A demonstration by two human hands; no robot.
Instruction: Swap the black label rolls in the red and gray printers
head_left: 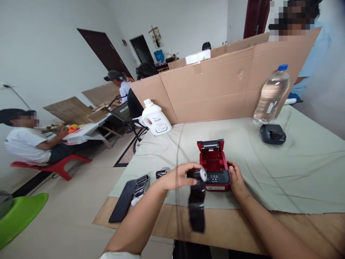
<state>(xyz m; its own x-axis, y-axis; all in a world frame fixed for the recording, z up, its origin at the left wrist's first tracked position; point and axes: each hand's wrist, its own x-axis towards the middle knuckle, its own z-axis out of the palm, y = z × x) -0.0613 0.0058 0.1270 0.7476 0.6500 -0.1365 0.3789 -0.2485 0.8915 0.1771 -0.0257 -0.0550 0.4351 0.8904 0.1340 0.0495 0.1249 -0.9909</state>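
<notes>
A roll with a black strip hanging down from it is pinched in the left hand, just above the table edge. Right beside it, at 3 o'clock, sits a small red printer on a pale cloth. Its lid is flipped up, and the tray inside looks bare, though the view there is poor. So the printer is already opened, and the roll is not yet put in. The right hand is pressed against the printer's right side, fingers curled round it.

At 9 o'clock from the printer, a black phone and some small black parts are laid near the cloth's edge. At 11 o'clock a white jug with its cap on is stood. At 1 o'clock a black box is set, and behind it a capped bottle mostly full of clear water. A cardboard wall is stood across the back. Other people are seated well apart at 9 and 10 o'clock.
</notes>
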